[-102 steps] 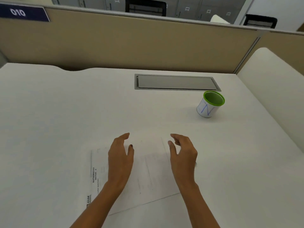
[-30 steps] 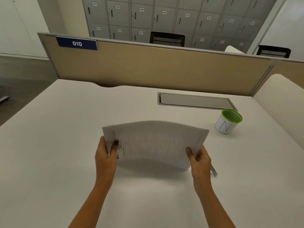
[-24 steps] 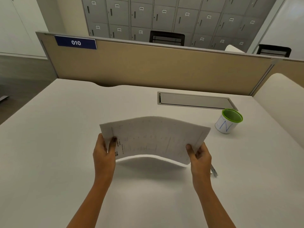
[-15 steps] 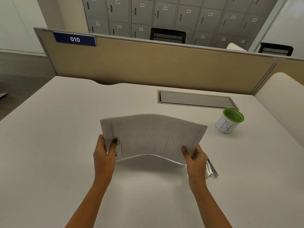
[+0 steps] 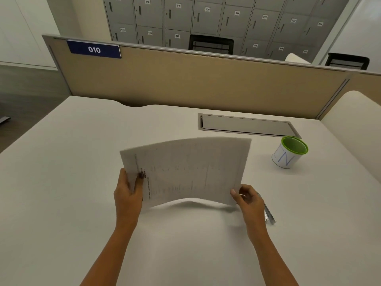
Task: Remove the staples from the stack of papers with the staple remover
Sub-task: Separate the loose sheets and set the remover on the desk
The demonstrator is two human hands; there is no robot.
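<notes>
We judge step preparatory: left grip point(image 5: 127, 193), right grip point(image 5: 249, 201) clasp edges of white printed paper stack point(image 5: 189, 168). Next: fetch silvery metal staple remover point(image 5: 270, 215) right of stack.

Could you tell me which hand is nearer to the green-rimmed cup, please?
Right. The right hand pinches the papers' right corner, the cup beyond it to the right; the left hand grips their left edge, across the papers from the cup.

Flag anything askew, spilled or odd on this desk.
Only the white stack of papers: it bows upward between the left hand and right hand, lifted off the white desk. Nothing looks spilled or damaged.
</notes>
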